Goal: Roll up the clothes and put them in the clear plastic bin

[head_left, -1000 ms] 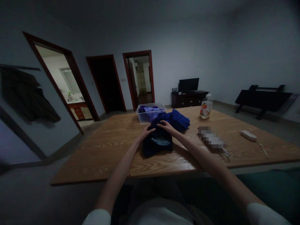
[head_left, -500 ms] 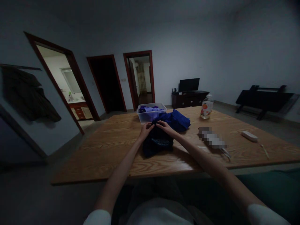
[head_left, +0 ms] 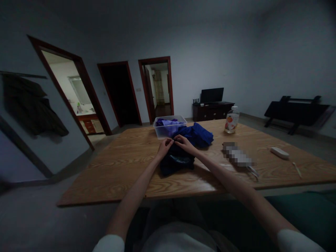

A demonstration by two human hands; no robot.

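A dark, shiny plastic bag (head_left: pixel 177 161) lies crumpled on the wooden table (head_left: pixel 126 150) in front of me. My left hand (head_left: pixel 165 146) pinches its far edge with thumb and fingers. Close beside it, my right hand (head_left: pixel 183 144) also grips that edge, the fingertips of both hands nearly meeting. A crumpled bright blue sheet (head_left: pixel 201 135), which looks like thin plastic or cloth, rests just beyond my right hand. Behind the hands stands a clear plastic box (head_left: pixel 163 132) with purple, film-like pieces (head_left: pixel 172 122) inside.
Right of the hands are a blurred-out item with a strap (head_left: pixel 237 155), a clear bottle with a fruit label (head_left: pixel 231 120) and a small white device (head_left: pixel 279 153). A TV (head_left: pixel 212 95) on a dark cabinet (head_left: pixel 212 111) and a folded black table (head_left: pixel 296 111) stand farther off.
Both hands stay at the same edge of the dark bag. Their fingers have closed in slightly, gathering the edge between the fingertips. Everything else on the table is unmoved.
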